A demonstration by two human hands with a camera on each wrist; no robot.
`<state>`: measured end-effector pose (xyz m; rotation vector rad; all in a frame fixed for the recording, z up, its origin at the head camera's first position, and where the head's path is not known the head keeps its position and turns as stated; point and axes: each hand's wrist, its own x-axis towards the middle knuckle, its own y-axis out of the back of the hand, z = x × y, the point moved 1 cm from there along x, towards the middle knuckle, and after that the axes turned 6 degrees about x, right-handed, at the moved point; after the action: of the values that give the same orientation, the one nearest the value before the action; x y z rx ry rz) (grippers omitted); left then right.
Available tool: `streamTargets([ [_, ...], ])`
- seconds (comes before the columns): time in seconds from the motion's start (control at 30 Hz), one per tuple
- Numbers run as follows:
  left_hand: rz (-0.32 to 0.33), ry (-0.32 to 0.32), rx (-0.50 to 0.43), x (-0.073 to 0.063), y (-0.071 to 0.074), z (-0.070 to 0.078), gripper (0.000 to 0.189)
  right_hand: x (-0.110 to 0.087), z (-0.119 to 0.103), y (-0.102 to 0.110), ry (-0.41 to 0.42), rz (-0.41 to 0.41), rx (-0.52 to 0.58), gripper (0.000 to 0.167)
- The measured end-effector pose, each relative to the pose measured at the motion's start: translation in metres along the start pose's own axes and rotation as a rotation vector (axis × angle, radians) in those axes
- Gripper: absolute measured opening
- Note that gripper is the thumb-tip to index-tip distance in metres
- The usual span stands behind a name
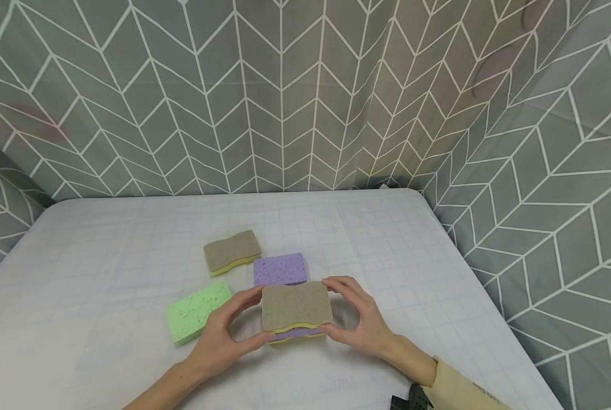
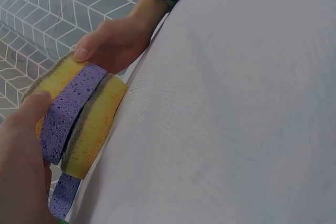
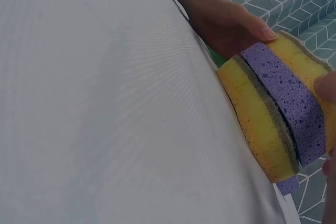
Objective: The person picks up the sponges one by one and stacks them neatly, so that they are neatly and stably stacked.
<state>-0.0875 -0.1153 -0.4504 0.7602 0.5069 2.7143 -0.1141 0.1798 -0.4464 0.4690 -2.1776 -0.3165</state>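
Observation:
Between my two hands is a stack of sponges. On top sits a yellow sponge with a beige-grey scouring side facing up [image 1: 297,306]. Below it lies a purple sponge [image 2: 73,113], and under that another yellow sponge with a grey scouring layer [image 2: 97,127] rests on the table. My left hand [image 1: 222,337] grips the left end of the top sponge, thumb at the near corner and fingers at the far one. The opposite end is held the same way by my right hand [image 1: 365,323].
Just behind the stack lies a purple sponge [image 1: 281,269]. Another yellow sponge with a beige scouring side [image 1: 232,251] is farther back on the left. A green sponge [image 1: 197,312] lies beside my left hand. Patterned curtains [image 1: 285,114] stand behind the white-covered table [image 1: 105,256].

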Motion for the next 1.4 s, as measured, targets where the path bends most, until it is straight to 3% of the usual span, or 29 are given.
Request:
streamTargets([
  [0.3, -0.011, 0.005, -0.017, -0.001, -0.001, -0.001, 0.077, 0.0, 0.002, 0.0, 0.001, -0.007, 0.03, 0.07],
  [0.9, 0.013, -0.047, -0.037, -0.001, -0.001, -0.001, 0.075, 0.0, 0.0, 0.003, -0.002, -0.035, 0.115, 0.071],
  [1.1, 0.011, -0.04, -0.019, -0.001, -0.001, -0.001, 0.075, 0.002, -0.002, 0.006, -0.014, -0.019, 0.136, 0.054],
  [1.4, 0.009, -0.035, -0.013, 0.0, 0.0, 0.0, 0.074, 0.009, 0.006, 0.011, -0.148, 0.083, 0.133, 0.039],
])
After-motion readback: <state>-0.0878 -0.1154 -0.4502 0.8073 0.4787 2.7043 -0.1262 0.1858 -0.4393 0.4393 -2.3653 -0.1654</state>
